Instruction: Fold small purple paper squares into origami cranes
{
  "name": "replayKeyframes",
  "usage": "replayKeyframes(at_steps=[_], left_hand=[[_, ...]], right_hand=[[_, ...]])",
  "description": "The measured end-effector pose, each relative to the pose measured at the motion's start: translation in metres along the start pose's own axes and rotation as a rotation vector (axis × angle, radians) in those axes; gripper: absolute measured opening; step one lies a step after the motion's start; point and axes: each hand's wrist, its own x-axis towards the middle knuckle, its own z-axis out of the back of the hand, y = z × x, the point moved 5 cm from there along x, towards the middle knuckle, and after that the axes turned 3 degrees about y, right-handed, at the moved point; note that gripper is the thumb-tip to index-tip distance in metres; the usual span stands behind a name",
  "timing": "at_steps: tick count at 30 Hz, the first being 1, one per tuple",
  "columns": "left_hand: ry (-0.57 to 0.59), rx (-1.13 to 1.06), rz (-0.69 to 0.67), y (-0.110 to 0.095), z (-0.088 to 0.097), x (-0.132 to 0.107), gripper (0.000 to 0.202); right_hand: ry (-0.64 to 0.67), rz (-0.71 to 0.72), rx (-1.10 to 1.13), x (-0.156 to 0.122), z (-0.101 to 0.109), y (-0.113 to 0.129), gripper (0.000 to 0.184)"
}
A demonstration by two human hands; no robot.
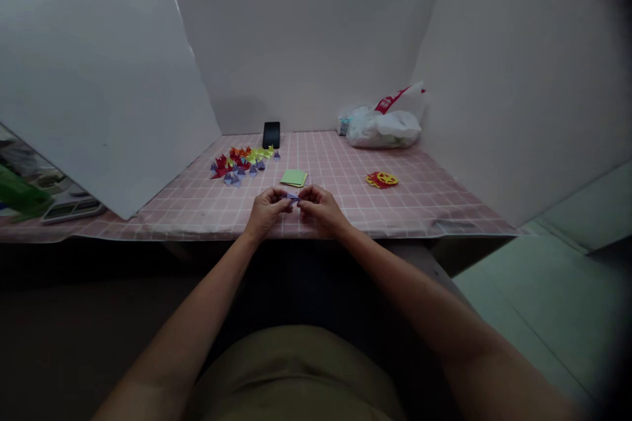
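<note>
Between my two hands, just above the front part of the table, is a small piece of folded purple paper [293, 197]. My left hand [268, 209] pinches its left side, and my right hand [320, 208] pinches its right side. The fingers cover much of the paper, so its exact fold is hard to make out. Right behind the hands lies a stack of square paper sheets [294, 177], light green on top. To the left is a cluster of small folded paper pieces [240, 162] in red, orange, yellow and purple.
A black phone [271, 135] lies near the back panel. A white plastic bag [384, 128] with red print sits at the back right. Red and yellow flat cutouts [382, 179] lie on the pink checked tablecloth [336, 158]. White panels rise around the table; a scale-like device [72, 208] is far left.
</note>
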Motion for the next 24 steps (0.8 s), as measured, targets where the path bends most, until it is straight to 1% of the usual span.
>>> replayKeyframes(at_steps=[5,11,18,24], left_hand=[[0.005,-0.005,0.001,-0.0004,-0.0008,-0.0007,0.021],[0.060,0.015,0.021,-0.0014,-0.0052,-0.0009,0.021],[0.092,0.006,0.030,0.0005,-0.0055,0.0002,0.023],[0.105,0.003,0.019,-0.0004,-0.0064,-0.0004,0.026]], right_hand=[[-0.010,-0.007,0.009,0.0009,0.0000,-0.0018,0.024],[0.000,-0.009,-0.010,0.0000,-0.0010,-0.0008,0.022],[-0.037,0.001,0.000,-0.0014,-0.0013,0.0014,0.020],[0.013,-0.012,0.018,-0.0026,-0.0039,0.0034,0.026]])
